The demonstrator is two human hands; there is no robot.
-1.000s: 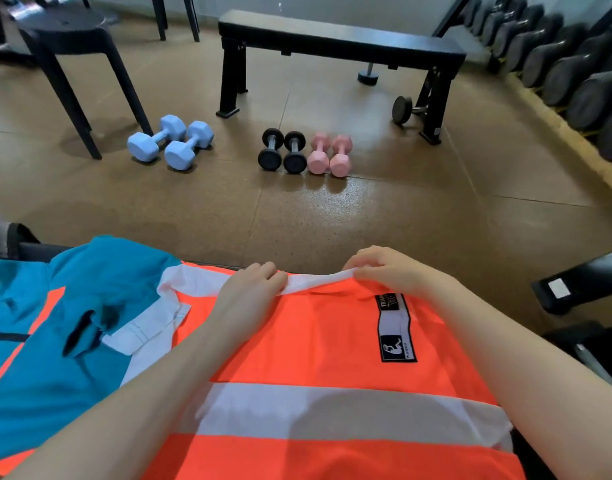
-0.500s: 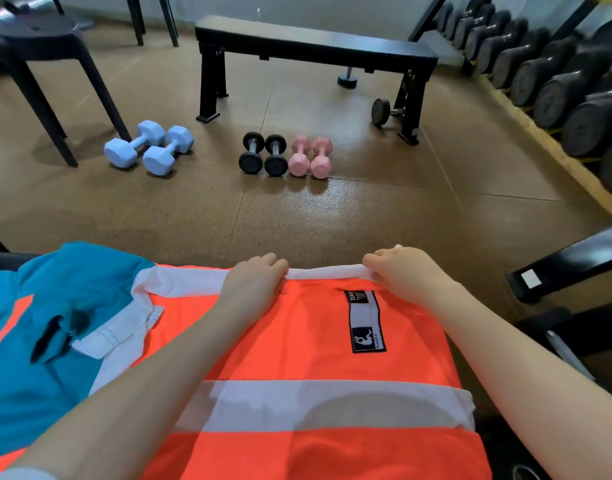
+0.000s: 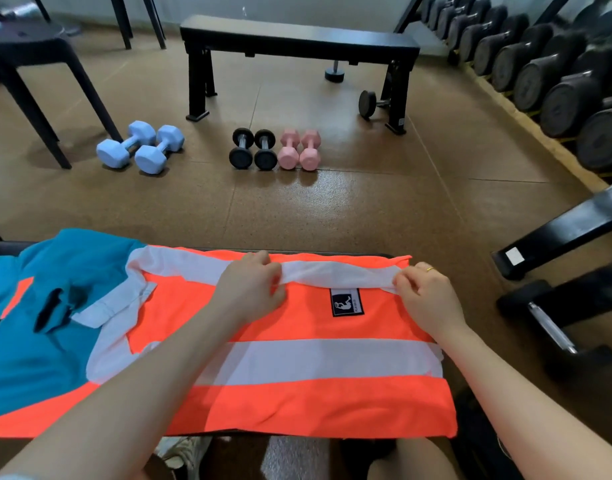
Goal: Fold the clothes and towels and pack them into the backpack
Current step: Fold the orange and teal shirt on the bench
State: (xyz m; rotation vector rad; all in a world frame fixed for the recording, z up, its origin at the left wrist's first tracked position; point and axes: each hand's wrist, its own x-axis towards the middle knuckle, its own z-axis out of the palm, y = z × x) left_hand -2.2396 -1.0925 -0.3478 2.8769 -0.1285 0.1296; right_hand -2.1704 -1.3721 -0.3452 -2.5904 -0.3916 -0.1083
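1. Left hand (image 3: 250, 289): fingers curled, pinching the white band (image 3: 335, 273) along the far edge of the orange shirt (image 3: 297, 403).
2. Right hand (image 3: 424, 294): fingers curled on the same white band near its right end; a ring shows on one finger. I see the two hands set apart, the band stretched between them.
3. The orange shirt lies flat across the tabletop (image 3: 6, 247) in front of me, with a broad white stripe across its middle and a dark label (image 3: 346, 302) between the hands.
4. To the left, a teal garment (image 3: 38, 341) lies touching the orange shirt, partly under its white collar (image 3: 115, 306).
5. I cannot spot the backpack in this view.
6. On the floor beyond: blue dumbbells (image 3: 140, 148), black dumbbells (image 3: 253, 148) and pink dumbbells (image 3: 299, 148) in a row.
7. Behind them, a black bench (image 3: 297, 39); a black stool (image 3: 31, 43) at far left.
8. Along the right wall, a rack of dark dumbbells (image 3: 553, 64).
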